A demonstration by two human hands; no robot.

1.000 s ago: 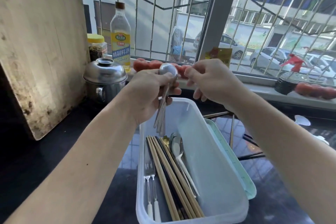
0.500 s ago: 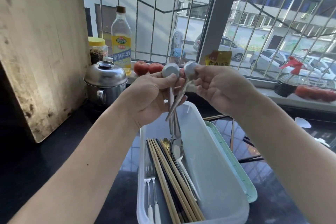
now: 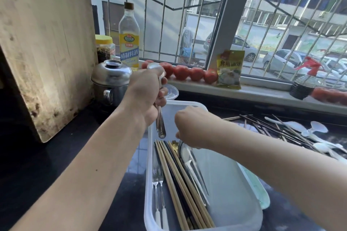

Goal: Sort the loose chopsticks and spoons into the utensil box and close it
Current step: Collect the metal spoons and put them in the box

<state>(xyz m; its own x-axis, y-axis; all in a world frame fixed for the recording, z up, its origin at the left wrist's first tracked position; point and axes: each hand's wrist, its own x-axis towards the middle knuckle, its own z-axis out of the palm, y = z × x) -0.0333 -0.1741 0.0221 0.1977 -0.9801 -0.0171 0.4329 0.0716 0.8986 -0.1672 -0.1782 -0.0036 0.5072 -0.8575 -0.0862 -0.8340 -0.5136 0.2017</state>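
Observation:
A translucent white utensil box (image 3: 232,204) stands open on the dark counter in front of me. Inside lie wooden and black chopsticks (image 3: 180,180), two forks (image 3: 158,191) and metal spoons (image 3: 189,161). My left hand (image 3: 145,95) grips a bunch of metal spoons (image 3: 160,118) upright above the box's far left corner, bowls up. My right hand (image 3: 191,127) reaches down into the box and holds a metal spoon at its bowl end, over the others. Loose chopsticks (image 3: 270,127) and white spoons (image 3: 309,131) lie on the counter to the right.
The pale green lid (image 3: 261,191) lies against the box's right side. A steel pot (image 3: 110,82), a bottle (image 3: 129,37) and a jar (image 3: 104,48) stand at the back left by a big wooden board (image 3: 45,43). Tomatoes (image 3: 187,73) and a packet (image 3: 230,69) line the sill.
My right hand took one spoon from the bunch and dropped from chest height down into the box. My left hand stays up with the other spoons.

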